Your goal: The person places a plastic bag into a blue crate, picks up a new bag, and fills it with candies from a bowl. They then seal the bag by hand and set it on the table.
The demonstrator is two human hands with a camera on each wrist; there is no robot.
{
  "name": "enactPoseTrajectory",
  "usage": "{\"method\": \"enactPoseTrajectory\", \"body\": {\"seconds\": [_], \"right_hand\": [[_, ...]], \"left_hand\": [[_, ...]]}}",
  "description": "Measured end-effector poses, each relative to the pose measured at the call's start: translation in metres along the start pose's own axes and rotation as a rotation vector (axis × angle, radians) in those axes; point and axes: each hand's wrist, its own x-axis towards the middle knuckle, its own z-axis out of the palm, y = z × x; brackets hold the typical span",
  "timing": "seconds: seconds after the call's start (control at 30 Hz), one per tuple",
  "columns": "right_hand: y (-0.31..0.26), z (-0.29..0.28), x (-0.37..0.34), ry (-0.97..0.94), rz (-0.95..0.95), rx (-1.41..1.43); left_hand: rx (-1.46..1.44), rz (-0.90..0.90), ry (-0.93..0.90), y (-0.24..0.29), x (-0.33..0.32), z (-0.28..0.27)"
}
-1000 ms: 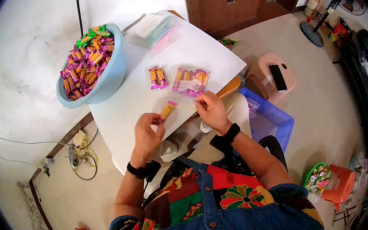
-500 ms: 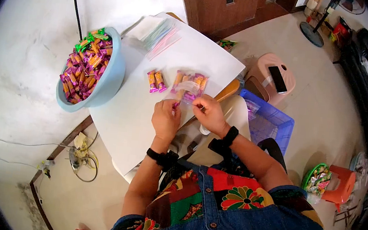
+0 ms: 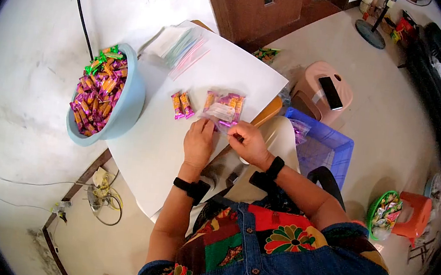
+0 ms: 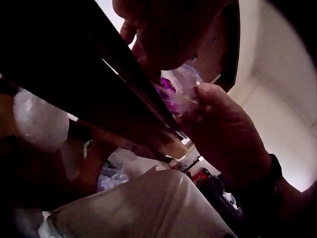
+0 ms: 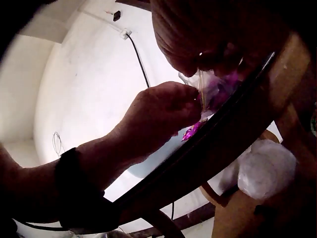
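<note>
A clear plastic bag (image 3: 222, 112) lies on the white table (image 3: 159, 158), with several wrapped snack sticks in purple and orange wrappers inside. My left hand (image 3: 198, 141) is at the bag's near edge, pinching a wrapped snack (image 3: 215, 128) whose purple end peeks out by the fingertips; the rest is hidden. My right hand (image 3: 251, 143) pinches the bag's mouth on the other side, and its thumb (image 4: 210, 94) shows on the plastic in the left wrist view. Two loose wrapped snacks (image 3: 182, 105) lie just left of the bag.
A light blue basin (image 3: 130, 101) heaped with wrapped snacks stands at the table's left. Flat stacked plastic bags (image 3: 178, 50) lie at the far end. To the right are a blue crate (image 3: 340, 150) and a pink stool (image 3: 318, 75) bearing a phone (image 3: 331, 93).
My left hand has brought a wrapped snack from the left over to the bag's mouth, and most of it has passed out of sight there. My right hand has stayed at the bag.
</note>
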Motion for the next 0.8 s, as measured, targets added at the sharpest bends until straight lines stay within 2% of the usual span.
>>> {"method": "enactPoseTrajectory", "body": {"seconds": [0.07,0.17,0.27,0.37,0.47,0.57,0.6,0.7,0.8], "right_hand": [[-0.002,-0.001,0.001,-0.015,0.016,0.005],[0.000,-0.002,0.000,-0.026,0.029,-0.005],[0.003,-0.002,-0.001,-0.035,0.021,-0.014],[0.001,-0.004,-0.002,-0.037,0.012,-0.031],[0.002,-0.002,-0.002,-0.048,0.021,-0.039],[0.002,-0.005,-0.001,-0.066,0.052,-0.038],[0.003,-0.005,0.000,-0.068,0.051,-0.028],[0.003,-0.005,0.001,-0.055,0.048,-0.029],[0.004,-0.002,-0.002,-0.048,0.047,-0.038]], "left_hand": [[0.025,-0.017,-0.037,-0.009,-0.003,0.005],[0.067,-0.063,0.069,-0.003,0.009,-0.005],[0.132,-0.020,0.126,0.001,0.026,-0.012],[0.094,0.078,0.044,-0.005,0.033,-0.008],[0.092,0.081,0.013,-0.011,0.034,-0.003],[-0.058,0.085,-0.078,-0.011,0.032,-0.013],[-0.099,0.114,-0.040,-0.009,0.034,-0.027],[-0.277,-0.056,0.117,-0.047,0.024,-0.031],[-0.038,-0.429,0.053,-0.086,0.019,-0.021]]}}
